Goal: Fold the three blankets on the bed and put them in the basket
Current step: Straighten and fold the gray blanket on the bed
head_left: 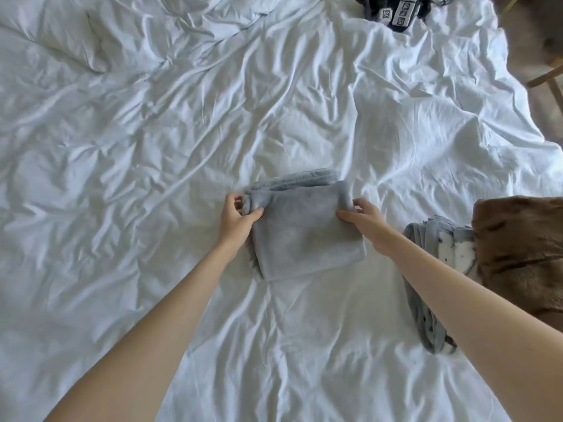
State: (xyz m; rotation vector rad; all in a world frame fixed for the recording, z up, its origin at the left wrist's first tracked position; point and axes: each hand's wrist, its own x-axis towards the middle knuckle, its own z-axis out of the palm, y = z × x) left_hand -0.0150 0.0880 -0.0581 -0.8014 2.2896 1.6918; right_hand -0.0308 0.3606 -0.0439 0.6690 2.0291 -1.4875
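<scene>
A small grey blanket [304, 233], folded into a thick rectangle, lies in the middle of the white bed. My left hand [236, 219] pinches its upper left corner between thumb and fingers. My right hand [364, 216] pinches its upper right edge. To the right lie a grey and white patterned blanket [432, 303], crumpled, and a brown furry blanket [524, 254] at the frame's right edge. No basket is in view.
The white wrinkled bed cover [182, 147] fills most of the view. A black object with white labels [399, 10] sits at the bed's far edge. Wooden furniture legs [548, 77] and floor show at the upper right.
</scene>
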